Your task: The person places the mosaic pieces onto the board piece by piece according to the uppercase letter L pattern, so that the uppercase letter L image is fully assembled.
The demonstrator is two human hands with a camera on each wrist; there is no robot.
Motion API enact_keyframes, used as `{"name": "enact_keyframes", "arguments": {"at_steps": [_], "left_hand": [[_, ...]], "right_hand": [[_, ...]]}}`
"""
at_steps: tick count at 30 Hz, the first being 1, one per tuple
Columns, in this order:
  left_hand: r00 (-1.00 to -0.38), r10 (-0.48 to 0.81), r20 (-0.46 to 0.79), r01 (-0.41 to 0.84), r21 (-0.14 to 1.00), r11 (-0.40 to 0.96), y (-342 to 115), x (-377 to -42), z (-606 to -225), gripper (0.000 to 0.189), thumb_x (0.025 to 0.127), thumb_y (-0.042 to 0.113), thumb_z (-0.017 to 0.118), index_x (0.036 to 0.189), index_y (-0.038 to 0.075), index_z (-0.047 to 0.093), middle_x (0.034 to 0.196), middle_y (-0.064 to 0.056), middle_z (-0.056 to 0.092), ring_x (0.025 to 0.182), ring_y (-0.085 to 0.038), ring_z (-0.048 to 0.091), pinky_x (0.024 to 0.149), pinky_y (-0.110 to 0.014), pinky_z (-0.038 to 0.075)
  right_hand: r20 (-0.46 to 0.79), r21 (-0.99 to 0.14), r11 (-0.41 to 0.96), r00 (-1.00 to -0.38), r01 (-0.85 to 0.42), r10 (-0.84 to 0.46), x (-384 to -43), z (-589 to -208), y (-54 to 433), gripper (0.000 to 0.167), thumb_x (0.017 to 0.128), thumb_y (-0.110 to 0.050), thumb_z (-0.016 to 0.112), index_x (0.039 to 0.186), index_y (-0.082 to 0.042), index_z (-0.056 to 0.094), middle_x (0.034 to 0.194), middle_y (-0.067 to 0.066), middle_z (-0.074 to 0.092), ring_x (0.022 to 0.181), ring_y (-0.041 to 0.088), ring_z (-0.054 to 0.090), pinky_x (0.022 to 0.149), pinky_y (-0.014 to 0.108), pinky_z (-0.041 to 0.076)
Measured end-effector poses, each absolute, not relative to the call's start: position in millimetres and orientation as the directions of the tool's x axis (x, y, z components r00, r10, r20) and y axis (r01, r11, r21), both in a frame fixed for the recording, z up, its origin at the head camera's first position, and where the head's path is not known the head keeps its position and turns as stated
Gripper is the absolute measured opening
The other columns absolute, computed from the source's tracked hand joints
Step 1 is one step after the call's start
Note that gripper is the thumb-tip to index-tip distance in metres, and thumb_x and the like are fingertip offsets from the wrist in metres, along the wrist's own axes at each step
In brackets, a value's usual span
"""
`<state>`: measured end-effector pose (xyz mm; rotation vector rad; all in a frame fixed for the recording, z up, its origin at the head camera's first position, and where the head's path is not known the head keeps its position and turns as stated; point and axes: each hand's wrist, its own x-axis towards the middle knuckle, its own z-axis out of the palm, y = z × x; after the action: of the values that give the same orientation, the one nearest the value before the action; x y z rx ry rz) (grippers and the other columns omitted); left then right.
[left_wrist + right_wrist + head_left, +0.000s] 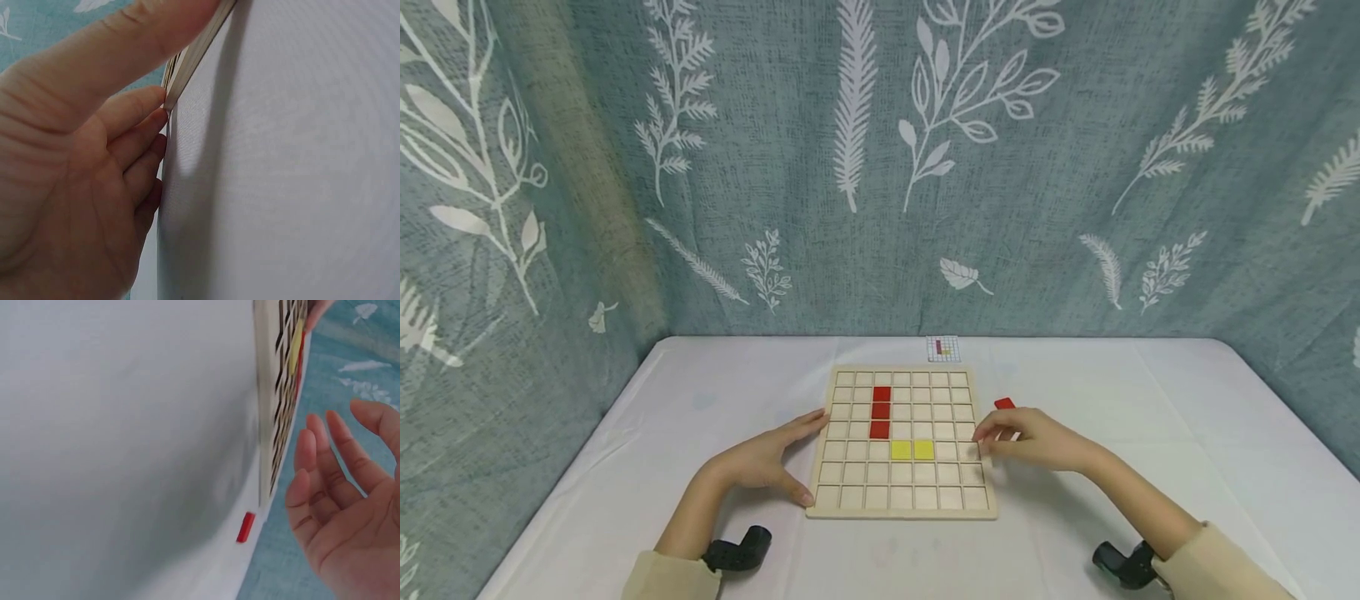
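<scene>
A wooden grid board [850,514] lies on the white table. Three red tiles [881,411] form a column in its cells, and two yellow tiles [913,450] sit side by side below and to the right. My left hand [760,458] rests at the board's left edge, thumb and fingers spread along it; the left wrist view shows fingertips at the wooden rim. Over the right edge hovers my right hand [1037,440], its fingers loosely bent, and the right wrist view shows nothing between them. Just beyond it a loose red tile [1004,403] lies on the table.
A small card [943,348] printed with a coloured grid pattern lies at the table's back edge, behind the board. A blue-green curtain [790,167] with white leaf prints hangs behind and at both sides. White cloth [1150,400] covers the table.
</scene>
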<state>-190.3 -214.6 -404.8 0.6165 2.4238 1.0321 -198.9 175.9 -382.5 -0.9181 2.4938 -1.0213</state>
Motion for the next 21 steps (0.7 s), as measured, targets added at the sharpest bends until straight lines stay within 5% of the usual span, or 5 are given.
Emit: {"name": "enact_keyframes", "arguments": {"at_steps": [21], "left_hand": [[-0.804, 0.557, -0.21, 0.223, 0.761, 0.609, -214.1, -187.7, -399.3, 0.109, 0.059, 0.025, 0.085, 0.146, 0.003, 0.024, 0.153, -0.019, 0.012, 0.138, -0.044, 0.007, 0.106, -0.062, 0.012]], "right_hand": [[0.003, -0.712, 0.573, -0.818, -0.406, -0.576, -215.1, -391.6, 208.6, 0.02, 0.091, -0.016, 0.057, 0.105, -0.003, 0.063, 0.093, 0.006, 0.066, 0.08, 0.013, 0.06, 0.064, 0.023, 0.048]]}}
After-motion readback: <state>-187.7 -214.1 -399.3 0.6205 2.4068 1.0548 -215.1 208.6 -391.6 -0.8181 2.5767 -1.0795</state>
